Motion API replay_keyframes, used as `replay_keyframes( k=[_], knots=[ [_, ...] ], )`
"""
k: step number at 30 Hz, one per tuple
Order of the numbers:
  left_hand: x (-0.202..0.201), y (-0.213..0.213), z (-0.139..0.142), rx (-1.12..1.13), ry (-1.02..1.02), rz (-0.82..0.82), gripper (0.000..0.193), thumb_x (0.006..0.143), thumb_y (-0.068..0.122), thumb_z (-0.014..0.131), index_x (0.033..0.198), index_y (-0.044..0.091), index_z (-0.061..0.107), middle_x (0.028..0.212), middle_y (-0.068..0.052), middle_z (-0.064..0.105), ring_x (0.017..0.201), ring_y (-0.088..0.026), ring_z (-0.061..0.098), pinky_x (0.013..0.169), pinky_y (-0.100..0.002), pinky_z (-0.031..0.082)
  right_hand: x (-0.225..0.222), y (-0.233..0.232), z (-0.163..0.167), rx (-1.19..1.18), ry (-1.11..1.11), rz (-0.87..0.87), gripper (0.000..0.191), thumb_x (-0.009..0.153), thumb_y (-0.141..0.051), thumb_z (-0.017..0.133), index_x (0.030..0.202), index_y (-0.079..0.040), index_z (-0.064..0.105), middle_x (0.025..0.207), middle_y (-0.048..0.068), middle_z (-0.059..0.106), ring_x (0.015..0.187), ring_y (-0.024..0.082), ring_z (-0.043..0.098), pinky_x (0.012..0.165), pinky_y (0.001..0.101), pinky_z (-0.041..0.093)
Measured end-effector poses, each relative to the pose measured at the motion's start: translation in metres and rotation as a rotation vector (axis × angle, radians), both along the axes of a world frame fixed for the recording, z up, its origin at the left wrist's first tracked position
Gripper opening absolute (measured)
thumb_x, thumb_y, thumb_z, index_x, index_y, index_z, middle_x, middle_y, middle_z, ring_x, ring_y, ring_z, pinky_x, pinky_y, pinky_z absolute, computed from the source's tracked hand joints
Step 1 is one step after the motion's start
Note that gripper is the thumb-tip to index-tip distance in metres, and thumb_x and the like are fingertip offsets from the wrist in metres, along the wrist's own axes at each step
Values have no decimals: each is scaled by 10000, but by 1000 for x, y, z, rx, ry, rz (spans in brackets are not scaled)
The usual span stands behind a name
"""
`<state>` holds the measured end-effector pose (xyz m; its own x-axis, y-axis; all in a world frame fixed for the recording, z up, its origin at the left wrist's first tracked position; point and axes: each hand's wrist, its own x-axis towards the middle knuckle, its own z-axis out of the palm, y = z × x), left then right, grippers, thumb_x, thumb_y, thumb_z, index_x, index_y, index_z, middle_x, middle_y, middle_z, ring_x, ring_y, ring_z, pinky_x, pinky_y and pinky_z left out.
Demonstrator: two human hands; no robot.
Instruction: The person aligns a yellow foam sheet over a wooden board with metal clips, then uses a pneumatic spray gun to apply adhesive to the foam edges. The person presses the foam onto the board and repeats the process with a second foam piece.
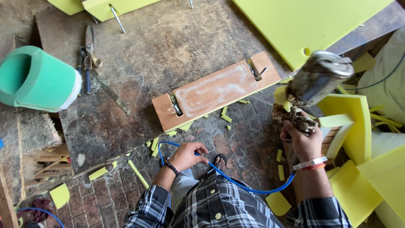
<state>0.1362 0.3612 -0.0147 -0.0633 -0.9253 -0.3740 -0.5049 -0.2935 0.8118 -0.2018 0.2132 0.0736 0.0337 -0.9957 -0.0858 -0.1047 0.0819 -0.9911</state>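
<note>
— Right hand (pixel 304 141)?
— Raised, fingers (pixel 289 126) wrapped tight around grimy metal spray gun (pixel 316 80), over yellow foam blocks (pixel 350 122).
— Left hand (pixel 187 154)?
— Low above brick floor (pixel 236 139), fingers curled, pinching thin blue air hose (pixel 236 182); near long brown wooden board (pixel 215 90) on bench (pixel 147 50).

1 wooden board (pixel 215 93), 1 green foam roll (pixel 36 80), 1 blue hose (pixel 236 181). 2 hands, 1 spray tool (pixel 318 80). Approx. 15+ yellow foam scraps (pixel 138 174).
</note>
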Motion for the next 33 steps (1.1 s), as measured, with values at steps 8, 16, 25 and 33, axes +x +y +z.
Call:
replay_keyframes(
  k=[8,16,25,33],
  knots=[
    [-19,-11,7,47,-73,-11,322,698,295,924,957,158,790,827,-3,750,803,-138,723,714,-329,572,-37,-32,-1,-71,7,-128,202,996,1,679,1195,9,654,855,38,669,680,113,632,603,257,539],
    [-22,-23,3,48,-96,24,303,715,294,918,959,168,790,840,-8,758,808,-135,720,706,-322,574,-29,-69,-12,-102,-87,-86,301,965,-8,682,1264,-23,650,855,38,667,655,112,627,591,259,550],
    [-25,-32,6,93,-125,105,292,708,299,915,935,162,794,810,-15,781,798,-141,747,701,-332,568,-20,-116,-14,-91,-61,-52,273,958,-36,709,1221,10,655,868,53,691,687,115,658,592,265,568],
    [-35,-48,8,76,-126,103,307,710,336,907,940,173,788,816,-13,786,801,-144,756,710,-337,571,-28,-132,-13,-152,-37,-65,219,972,-47,708,1173,25,661,869,42,693,678,111,645,592,265,533]
  ],
)
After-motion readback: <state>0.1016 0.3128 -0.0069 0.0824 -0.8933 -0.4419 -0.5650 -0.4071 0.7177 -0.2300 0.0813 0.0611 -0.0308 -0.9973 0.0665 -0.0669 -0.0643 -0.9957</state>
